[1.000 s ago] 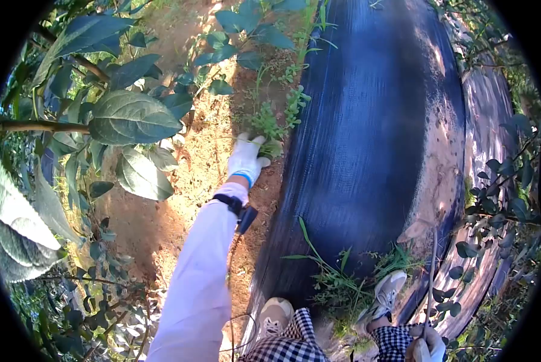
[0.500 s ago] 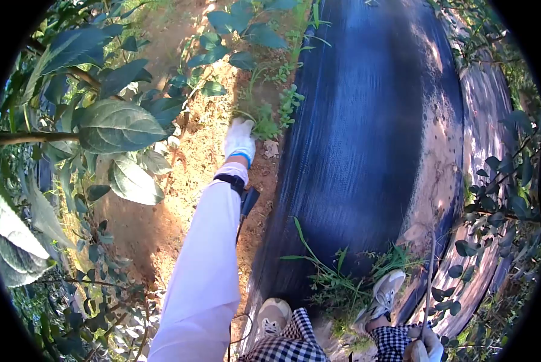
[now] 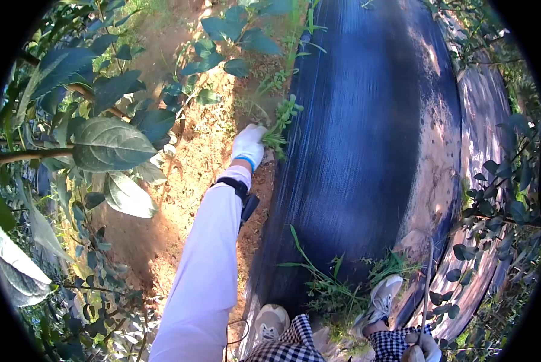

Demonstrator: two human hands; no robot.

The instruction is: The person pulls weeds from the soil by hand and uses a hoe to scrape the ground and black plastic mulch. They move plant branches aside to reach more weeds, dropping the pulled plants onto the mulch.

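Observation:
My left hand [image 3: 248, 145], in a white glove with a blue cuff, is closed around green weeds [image 3: 275, 137] at the left edge of the black plastic sheet [image 3: 349, 133]. Sandy soil [image 3: 207, 133] lies under and beside it. At the bottom right, my right hand [image 3: 424, 349], also gloved, is wrapped round a thin rod [image 3: 428, 289] that points up along the sheet's right side. A black strap [image 3: 233, 186] circles my left wrist.
Leafy branches [image 3: 110, 145] hang close on the left, and more foliage [image 3: 512, 181] stands at the right. A clump of grass [image 3: 337, 286] grows through the sheet near my shoes [image 3: 272, 323]. A second plastic strip [image 3: 485, 120] runs along the right.
My left hand has shifted slightly right and down, and the weeds at it now reach toward the sheet's edge. My right hand has hardly moved.

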